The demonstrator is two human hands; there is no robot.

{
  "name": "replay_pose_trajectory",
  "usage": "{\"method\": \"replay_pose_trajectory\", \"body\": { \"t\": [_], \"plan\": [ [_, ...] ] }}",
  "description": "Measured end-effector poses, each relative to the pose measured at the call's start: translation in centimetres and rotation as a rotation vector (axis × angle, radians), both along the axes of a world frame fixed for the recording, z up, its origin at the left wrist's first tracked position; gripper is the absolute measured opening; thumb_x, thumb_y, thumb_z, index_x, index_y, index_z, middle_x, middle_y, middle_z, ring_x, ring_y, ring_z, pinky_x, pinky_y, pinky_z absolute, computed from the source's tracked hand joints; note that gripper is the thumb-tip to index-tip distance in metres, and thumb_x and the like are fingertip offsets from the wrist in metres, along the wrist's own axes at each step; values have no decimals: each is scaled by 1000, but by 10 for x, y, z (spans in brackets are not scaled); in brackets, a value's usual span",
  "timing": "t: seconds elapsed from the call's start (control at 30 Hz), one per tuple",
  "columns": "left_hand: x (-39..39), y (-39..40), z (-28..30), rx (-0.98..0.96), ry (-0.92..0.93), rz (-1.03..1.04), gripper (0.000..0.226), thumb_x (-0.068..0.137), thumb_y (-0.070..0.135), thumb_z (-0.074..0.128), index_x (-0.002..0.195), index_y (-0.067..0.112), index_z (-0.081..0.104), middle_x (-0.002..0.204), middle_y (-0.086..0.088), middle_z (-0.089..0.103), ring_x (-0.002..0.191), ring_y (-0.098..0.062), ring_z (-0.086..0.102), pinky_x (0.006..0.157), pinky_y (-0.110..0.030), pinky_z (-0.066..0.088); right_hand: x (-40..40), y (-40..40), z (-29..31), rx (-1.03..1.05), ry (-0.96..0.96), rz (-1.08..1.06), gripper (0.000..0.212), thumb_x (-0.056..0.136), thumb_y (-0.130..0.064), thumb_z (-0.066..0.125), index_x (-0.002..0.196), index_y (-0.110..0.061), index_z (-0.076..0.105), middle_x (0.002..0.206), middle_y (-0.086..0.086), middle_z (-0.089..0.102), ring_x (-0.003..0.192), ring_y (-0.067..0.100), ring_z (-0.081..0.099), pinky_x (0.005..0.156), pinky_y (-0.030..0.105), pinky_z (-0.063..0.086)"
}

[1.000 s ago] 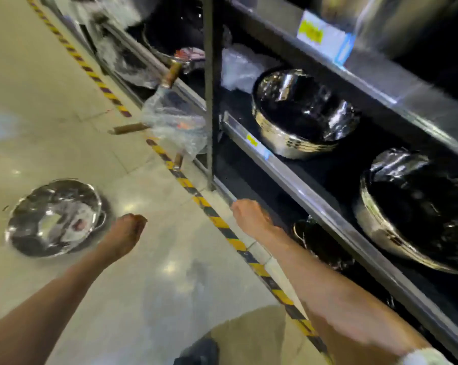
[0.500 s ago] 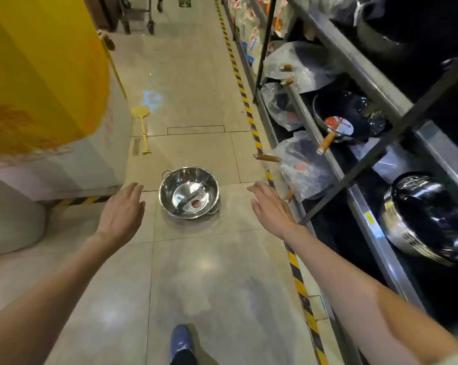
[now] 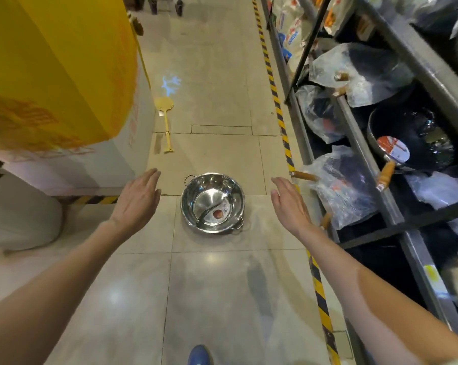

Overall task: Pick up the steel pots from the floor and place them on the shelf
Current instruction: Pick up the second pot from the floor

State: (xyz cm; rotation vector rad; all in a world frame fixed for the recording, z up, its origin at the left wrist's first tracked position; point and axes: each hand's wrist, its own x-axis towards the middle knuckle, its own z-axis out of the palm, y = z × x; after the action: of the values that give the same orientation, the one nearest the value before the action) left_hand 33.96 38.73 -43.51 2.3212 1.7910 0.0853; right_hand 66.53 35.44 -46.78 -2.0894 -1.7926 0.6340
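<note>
Pot [image 3: 212, 203] on floor between 2 open, empty hands — left hand [image 3: 137, 197], right hand [image 3: 289, 204] — swatter [image 3: 165, 117] beyond.

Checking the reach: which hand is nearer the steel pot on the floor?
Left, slightly. The left hand hovers open just left of the steel pot; the right hand hovers open farther off on its right.

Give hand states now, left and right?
Left hand: open, empty, left of the pot.
Right hand: open, empty, right of it.

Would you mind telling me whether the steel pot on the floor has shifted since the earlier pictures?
No. The steel pot sits across the same floor tile seam, left of the striped tape; only the camera moved.
</note>
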Motion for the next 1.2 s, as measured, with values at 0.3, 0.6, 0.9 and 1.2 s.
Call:
{"method": "replay_pose_trajectory", "body": {
  "t": [0.3,0.6,0.9,1.2],
  "plan": [
    [19,124,-82,-86,-63,74,46,95,20,42,137,3,35,145,-18,41,133,-32,40,112,-44,35,19,116,-83,-73,22,-35,44,100,-21,32,142,-11,32,153,7,31,141,20,25,118,35,22],
    [20,213,-311,-180,-105,94,47,92,16,47,136,2,36,145,-18,40,128,-34,44,107,-44,38,16,212,-307,-150,35,-58,45,100,-20,29,144,-11,27,155,7,26,143,19,22,119,34,21],
    [10,244,-566,-134,-131,73,43,90,17,47,132,10,39,130,-20,47,109,-39,55,88,-50,50,26,240,-559,-106,-77,3,47,100,-24,30,145,-13,22,154,7,26,142,21,24,117,34,20],
    [-5,259,-650,-32,-173,95,54,91,26,44,141,20,23,141,-18,37,111,-39,55,82,-50,53,30,250,-621,115,-119,28,52,96,-14,39,145,-19,22,147,4,26,126,22,42,103,37,45]
  ]
}}
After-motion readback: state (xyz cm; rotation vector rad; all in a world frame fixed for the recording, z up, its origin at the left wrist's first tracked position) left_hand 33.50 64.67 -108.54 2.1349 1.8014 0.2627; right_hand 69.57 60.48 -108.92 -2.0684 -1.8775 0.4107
